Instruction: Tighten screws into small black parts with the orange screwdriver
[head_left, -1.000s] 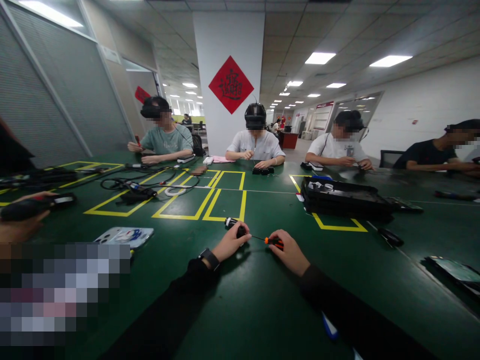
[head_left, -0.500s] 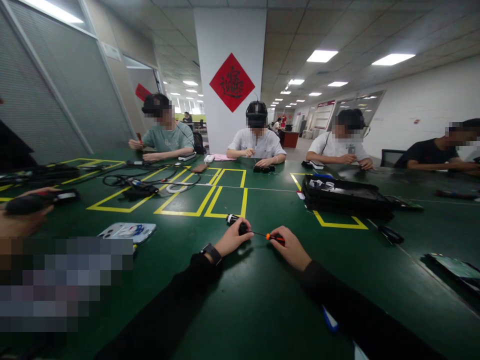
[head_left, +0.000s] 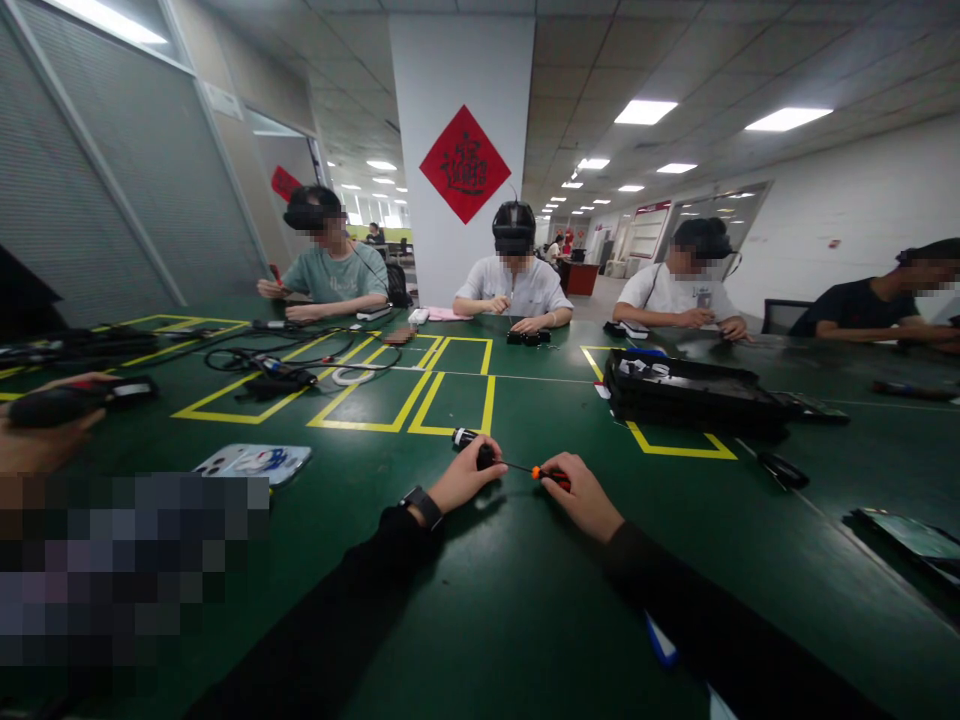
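My left hand (head_left: 466, 476) is closed around a black cylindrical object with a white band (head_left: 464, 438); its exact kind does not show, and part of it is hidden by the fingers. In my right hand (head_left: 586, 496) is a screwdriver (head_left: 537, 473) with an orange and black handle. Its thin shaft points left, and the tip meets or lies close to the black rounded end of the cylinder at my left fingertips; contact cannot be told. Both hands are low over the green table (head_left: 510, 620), close together.
A black tray (head_left: 697, 398) with small parts stands at the right, and a black-handled tool (head_left: 781, 470) lies beyond it. On the left are a phone (head_left: 255, 462), tangled cables (head_left: 277, 375) and a co-worker's hand (head_left: 45, 440) holding a dark tool. Several people sit across the table.
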